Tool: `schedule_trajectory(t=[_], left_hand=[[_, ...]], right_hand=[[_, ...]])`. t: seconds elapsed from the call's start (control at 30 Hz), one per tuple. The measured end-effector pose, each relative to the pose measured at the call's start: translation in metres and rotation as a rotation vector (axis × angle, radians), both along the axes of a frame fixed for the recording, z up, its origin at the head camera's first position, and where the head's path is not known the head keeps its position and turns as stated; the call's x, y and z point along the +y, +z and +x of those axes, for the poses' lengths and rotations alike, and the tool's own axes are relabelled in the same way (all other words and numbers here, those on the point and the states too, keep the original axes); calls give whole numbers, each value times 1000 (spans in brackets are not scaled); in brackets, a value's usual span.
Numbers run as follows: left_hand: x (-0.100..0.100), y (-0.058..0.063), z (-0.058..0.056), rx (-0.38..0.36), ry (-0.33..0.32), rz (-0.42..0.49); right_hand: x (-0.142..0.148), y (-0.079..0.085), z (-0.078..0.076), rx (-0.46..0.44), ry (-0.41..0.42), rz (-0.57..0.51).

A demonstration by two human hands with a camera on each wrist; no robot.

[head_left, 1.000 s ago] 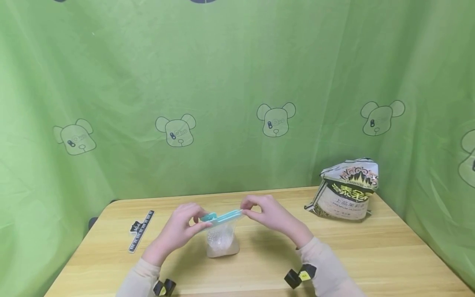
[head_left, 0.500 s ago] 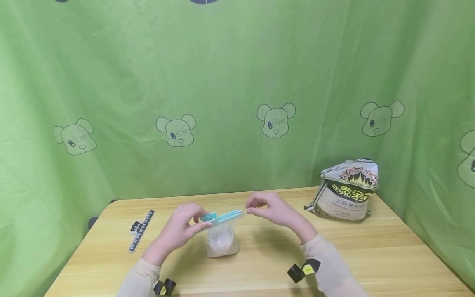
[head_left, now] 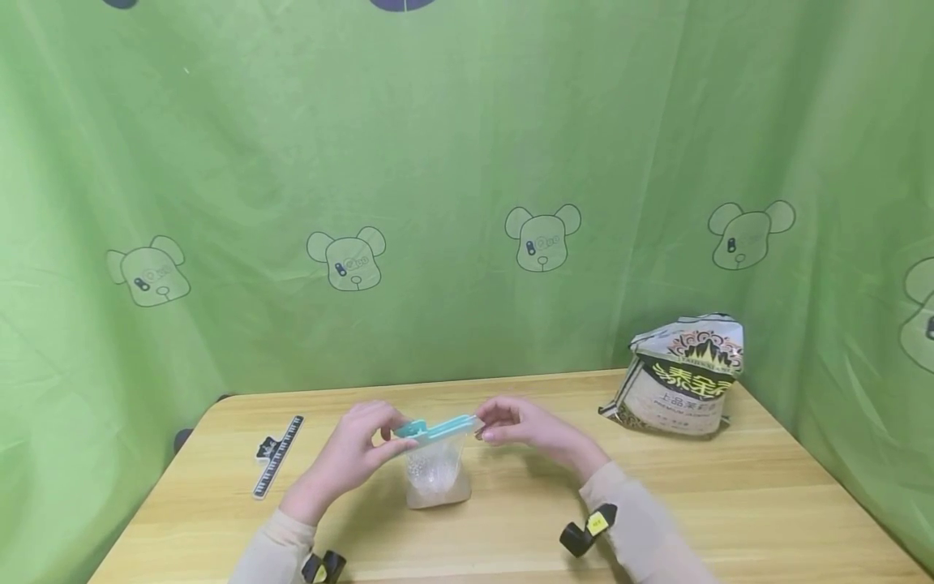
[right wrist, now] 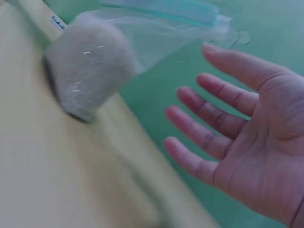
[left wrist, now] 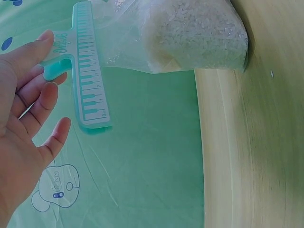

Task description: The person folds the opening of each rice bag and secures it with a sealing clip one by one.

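A clear plastic bag of rice [head_left: 438, 480] stands on the table, its bottom resting on the wood. Across its top lies a teal bag clip [head_left: 448, 425], printed with piano keys as the left wrist view shows. My left hand [head_left: 357, 442] pinches the handle of the clip between thumb and fingers; its other fingers spread loosely. My right hand [head_left: 520, 423] is at the clip's far end, by the bag's top corner [right wrist: 223, 26]. In the right wrist view its fingers [right wrist: 204, 121] are relaxed and apart, with the thumb just below that corner.
A black bag clip [head_left: 279, 456] with piano keys lies at the table's left. A large printed rice sack [head_left: 674, 381] stands at the back right. Green curtain [head_left: 452, 162] surrounds the wooden table [head_left: 730, 503]. A loose rice grain [left wrist: 271, 74] lies near the bag.
My right hand pinched the bag's corner at the clip end, drew off to the right, then came back lower with loosened fingers. My left hand, clip and bag stay put.
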State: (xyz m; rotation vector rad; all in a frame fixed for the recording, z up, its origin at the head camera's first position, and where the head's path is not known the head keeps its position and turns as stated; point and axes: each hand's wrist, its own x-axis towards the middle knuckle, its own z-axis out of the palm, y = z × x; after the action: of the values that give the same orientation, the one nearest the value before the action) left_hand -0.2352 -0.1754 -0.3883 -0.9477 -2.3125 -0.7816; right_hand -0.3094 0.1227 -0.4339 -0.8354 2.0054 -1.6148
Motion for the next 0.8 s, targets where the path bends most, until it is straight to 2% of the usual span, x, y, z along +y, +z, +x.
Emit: schedule_trajectory(t=[0.07, 0.17, 0.3, 0.57, 0.8], left_hand=[[0, 0, 0, -3, 0, 1], [-1, -1, 0, -9, 3, 3], [-1, 0, 0, -10, 1, 3], [0, 1, 1, -34, 15, -11], [1, 1, 1, -27, 14, -13]], right_hand=[[-5, -9, 0, -88, 9, -56], [-13, -21, 1, -175, 27, -119], [-19, -34, 3, -223, 41, -142], [-26, -49, 4, -205, 92, -112], [-30, -55, 6, -147, 54, -82]])
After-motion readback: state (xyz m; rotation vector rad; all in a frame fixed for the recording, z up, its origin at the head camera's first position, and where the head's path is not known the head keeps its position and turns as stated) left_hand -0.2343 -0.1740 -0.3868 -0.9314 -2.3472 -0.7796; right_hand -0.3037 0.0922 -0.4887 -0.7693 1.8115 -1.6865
